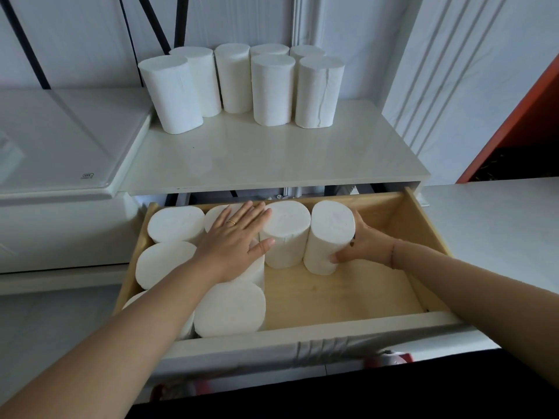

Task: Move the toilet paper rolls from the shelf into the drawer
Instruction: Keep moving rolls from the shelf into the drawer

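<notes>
The two forearms come in from the bottom of the view and reach into the open drawer. The left hand lies flat, fingers spread wide and holding nothing, its palm pressing on the tops of the rolls packed at the drawer's left side. The right hand is wrapped around the right flank of a roll, thumb at its lower front and the other fingers hidden behind it. That roll stands nearly upright, its long axis leaning a little, with its left side touching or just beside the next roll, which sits between the two hands.

To the right of the right hand's fingers the drawer floor is bare wood, so the coming move probably turns on nudging this roll leftward, away from the palm, to sit snug in its row.

Further rolls stand upright on the shelf, above and beyond both sets of fingers, about midway between them. Neither hand is clearly nearer; the left is free to reach up first.
</notes>
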